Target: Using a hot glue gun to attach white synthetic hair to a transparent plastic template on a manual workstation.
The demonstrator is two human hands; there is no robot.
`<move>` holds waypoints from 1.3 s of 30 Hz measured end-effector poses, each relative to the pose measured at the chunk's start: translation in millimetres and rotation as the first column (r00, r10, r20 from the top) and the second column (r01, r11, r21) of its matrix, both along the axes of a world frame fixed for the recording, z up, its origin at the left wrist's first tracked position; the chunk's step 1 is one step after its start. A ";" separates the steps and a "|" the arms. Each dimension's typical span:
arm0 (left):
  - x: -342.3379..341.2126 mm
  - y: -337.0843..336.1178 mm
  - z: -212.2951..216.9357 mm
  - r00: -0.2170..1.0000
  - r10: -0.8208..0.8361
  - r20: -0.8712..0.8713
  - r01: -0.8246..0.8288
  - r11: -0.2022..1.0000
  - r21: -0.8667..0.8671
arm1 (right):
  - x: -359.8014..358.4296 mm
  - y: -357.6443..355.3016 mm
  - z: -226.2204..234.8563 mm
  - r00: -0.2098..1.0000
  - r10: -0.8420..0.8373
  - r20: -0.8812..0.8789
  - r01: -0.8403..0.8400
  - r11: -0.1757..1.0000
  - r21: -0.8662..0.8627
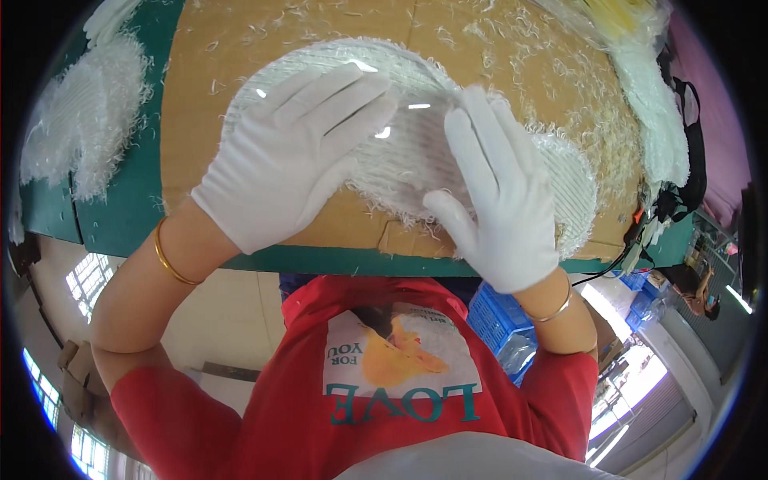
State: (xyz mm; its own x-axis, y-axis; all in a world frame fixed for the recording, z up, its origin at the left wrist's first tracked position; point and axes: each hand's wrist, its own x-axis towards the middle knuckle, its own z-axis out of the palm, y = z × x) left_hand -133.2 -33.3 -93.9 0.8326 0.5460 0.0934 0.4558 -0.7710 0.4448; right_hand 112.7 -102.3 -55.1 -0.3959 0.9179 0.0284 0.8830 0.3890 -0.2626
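A white, fringed, ribbed fabric piece (570,184) with a rounded outline lies on a cardboard sheet (208,56). Over its middle and left sits a clear, glossy sheet (412,136) that reflects the lights; its exact edges are hard to make out. In a white glove, my left hand (292,152) rests with outstretched fingers on the left part of the clear sheet. My right hand (506,192), also gloved, lies at the sheet's right side, fingers extended and thumb spread toward the middle. Both palms face down, and neither hand grasps anything.
Loose white fibres litter the cardboard, mostly at the right. More shaggy white fabric (88,120) lies on the green table (120,228) at the left. White material in clear plastic (652,104) and dark cables (636,240) are at the right. A blue crate (498,320) stands below the table.
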 end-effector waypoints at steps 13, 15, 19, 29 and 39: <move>22.7 -2.3 2.0 0.998 0.061 0.012 -0.063 0.976 0.209 | 104.9 -59.0 29.7 0.992 0.007 0.129 -0.001 0.999 -0.046; 21.4 -10.8 -1.0 0.995 0.098 0.007 -0.096 0.961 0.259 | 161.6 -70.8 11.8 0.967 -0.243 0.071 0.199 0.904 0.379; 25.9 -28.6 0.7 0.992 0.119 0.046 -0.128 0.938 0.322 | 276.6 -89.1 14.5 0.344 -0.932 0.118 0.793 0.355 0.495; 27.9 -35.9 3.3 0.949 0.316 0.010 -0.307 0.911 0.274 | 460.1 -137.1 12.8 0.142 -0.851 -0.506 0.325 0.523 -0.788; 3.9 -70.9 4.1 0.826 0.517 0.225 -0.555 0.815 0.166 | 245.5 -52.1 58.8 -0.342 -0.562 -0.753 -0.214 0.827 -0.520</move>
State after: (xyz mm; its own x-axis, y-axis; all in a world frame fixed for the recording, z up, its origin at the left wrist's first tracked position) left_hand -129.3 -104.2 -89.8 0.3752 0.8508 0.3679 0.7610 -0.5094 0.4018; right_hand 358.2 -154.4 3.6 -0.0354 0.9811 -0.1905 -0.6258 -0.1703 -0.7611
